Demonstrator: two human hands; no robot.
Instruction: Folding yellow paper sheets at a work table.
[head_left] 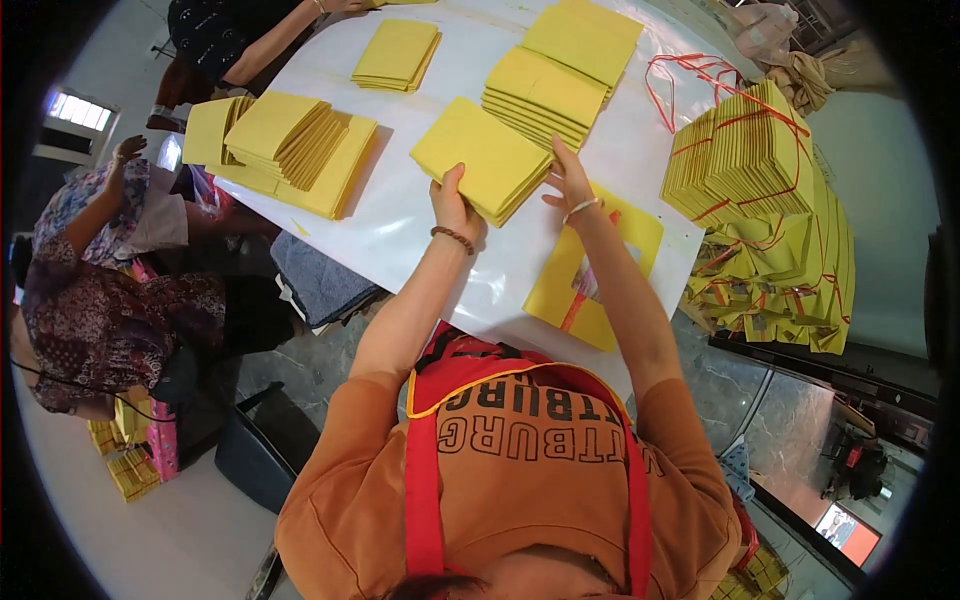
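A stack of folded yellow paper [480, 155] is in front of me over the white-covered table, slightly tilted. My left hand [457, 208] grips its near edge, thumb on top and fingers hidden underneath. At the stack's right corner is my right hand [572, 183], with one digit along the edge and the others curled at the side. Just beyond lies a fanned row of folded yellow paper [545, 95], partly covered by the held stack. Beneath my right forearm a flat yellow packet [628, 230] shows a red strip and a printed picture.
Yellow paper piles [285, 140] stand at the left, with a smaller pile [397, 52] farther back. Bundles tied with red string [745, 150] rise at the right edge. Co-workers [110, 290] are at the left and far left. A dark bin [265, 450] stands on the floor.
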